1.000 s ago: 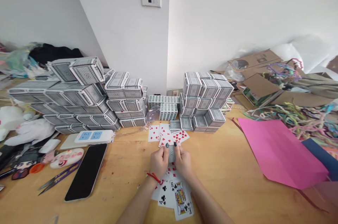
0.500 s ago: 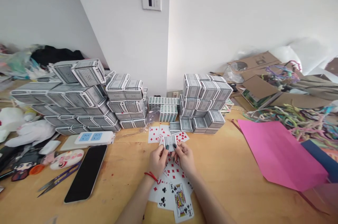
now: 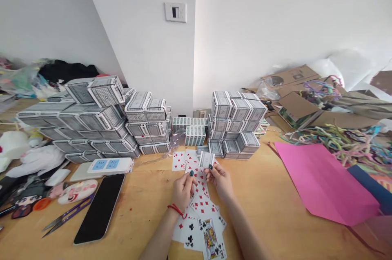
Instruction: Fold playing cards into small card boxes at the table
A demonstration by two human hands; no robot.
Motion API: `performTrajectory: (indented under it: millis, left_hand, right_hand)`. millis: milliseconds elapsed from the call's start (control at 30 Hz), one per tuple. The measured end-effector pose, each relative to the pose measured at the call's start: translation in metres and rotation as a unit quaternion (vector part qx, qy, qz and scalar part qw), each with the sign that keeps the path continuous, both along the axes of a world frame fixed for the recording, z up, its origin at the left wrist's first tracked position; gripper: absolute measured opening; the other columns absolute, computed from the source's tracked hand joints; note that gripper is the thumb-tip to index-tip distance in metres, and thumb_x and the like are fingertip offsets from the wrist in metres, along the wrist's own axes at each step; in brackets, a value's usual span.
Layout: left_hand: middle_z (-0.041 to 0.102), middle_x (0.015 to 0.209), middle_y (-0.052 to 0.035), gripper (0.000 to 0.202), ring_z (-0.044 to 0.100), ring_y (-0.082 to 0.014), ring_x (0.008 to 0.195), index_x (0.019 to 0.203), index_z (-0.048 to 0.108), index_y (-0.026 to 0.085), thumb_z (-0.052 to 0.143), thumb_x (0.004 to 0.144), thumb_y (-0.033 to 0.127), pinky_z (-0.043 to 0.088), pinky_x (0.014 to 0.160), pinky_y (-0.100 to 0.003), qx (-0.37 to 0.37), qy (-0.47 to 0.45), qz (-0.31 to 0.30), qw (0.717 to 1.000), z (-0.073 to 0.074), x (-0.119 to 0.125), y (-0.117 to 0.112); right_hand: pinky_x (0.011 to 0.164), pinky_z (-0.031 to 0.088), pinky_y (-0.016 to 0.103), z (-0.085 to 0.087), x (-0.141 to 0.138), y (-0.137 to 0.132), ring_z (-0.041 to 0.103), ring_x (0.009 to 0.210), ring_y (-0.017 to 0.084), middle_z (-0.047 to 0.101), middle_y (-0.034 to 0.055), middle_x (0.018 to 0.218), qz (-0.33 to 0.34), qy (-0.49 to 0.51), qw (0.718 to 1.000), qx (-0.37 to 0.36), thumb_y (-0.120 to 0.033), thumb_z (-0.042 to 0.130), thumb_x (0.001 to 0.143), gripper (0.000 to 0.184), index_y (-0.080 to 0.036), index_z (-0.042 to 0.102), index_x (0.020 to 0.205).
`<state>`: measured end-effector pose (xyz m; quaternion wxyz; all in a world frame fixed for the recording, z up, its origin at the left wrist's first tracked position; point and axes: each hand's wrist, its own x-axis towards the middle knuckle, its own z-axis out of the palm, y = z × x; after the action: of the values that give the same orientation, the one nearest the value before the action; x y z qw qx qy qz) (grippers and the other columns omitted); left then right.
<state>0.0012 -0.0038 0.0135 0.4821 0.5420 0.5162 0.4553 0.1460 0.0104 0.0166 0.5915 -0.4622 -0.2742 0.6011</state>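
Observation:
My right hand (image 3: 221, 178) pinches a small pack of playing cards (image 3: 206, 159), patterned backs up, above red cards spread on the wooden table (image 3: 147, 207). My left hand (image 3: 183, 188), with a red string at the wrist, hovers beside it with fingers curled; whether it holds a card is hidden. Face-up diamond cards (image 3: 200, 194) lie in a line under both hands. A king of clubs (image 3: 211, 235) and other club cards lie nearest me. More red cards (image 3: 180, 161) rest just beyond.
Stacks of boxed card decks stand at the back left (image 3: 92, 119) and back centre (image 3: 237, 123). A black phone (image 3: 99, 207), a power strip (image 3: 110, 165) and purple scissors (image 3: 69, 214) lie left. A pink paper sheet (image 3: 321, 182) and tangled pipe cleaners (image 3: 352, 141) lie right.
My right hand has carried the pack of cards up and to the right, away from the left hand. More diamond cards now show beneath the hands. The view has tilted slightly.

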Motion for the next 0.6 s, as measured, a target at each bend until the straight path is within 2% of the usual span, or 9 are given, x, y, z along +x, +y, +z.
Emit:
performTrajectory:
  millis: [167,400,600]
  left_hand:
    - [0.041,0.035,0.0054,0.041,0.037,-0.0076,0.033,0.058,0.053,0.016,0.037,0.082,0.045,0.032,0.040,-0.019,0.006,-0.013,0.010,1.000,0.001,0.001,0.001]
    - [0.041,0.035,0.0051,0.043,0.038,-0.0080,0.033,0.058,0.053,0.016,0.038,0.080,0.049,0.031,0.038,-0.019,-0.011,-0.021,0.007,1.000,0.000,0.001,0.002]
    - [0.039,0.035,0.0061,0.040,0.035,-0.0073,0.033,0.057,0.051,0.016,0.039,0.080,0.047,0.031,0.038,-0.019,0.004,-0.019,0.021,1.000,0.007,0.003,-0.001]
  right_hand:
    - [0.038,0.041,0.021,-0.001,0.021,0.016,0.051,0.040,0.009,0.066,0.0052,0.065,-0.059,-0.033,0.997,-0.035,-0.044,0.069,0.058,0.033,-0.014,0.058,0.066]
    - [0.039,0.042,0.024,0.001,0.030,0.035,0.053,0.039,0.013,0.064,0.0035,0.053,-0.140,-0.128,0.980,-0.064,-0.045,0.061,0.063,0.031,-0.014,0.058,0.064]
    - [0.047,0.042,0.025,0.005,0.019,0.024,0.051,0.041,0.014,0.054,0.0009,0.040,-0.208,-0.261,0.941,-0.051,-0.043,0.050,0.074,0.036,-0.017,0.053,0.049]
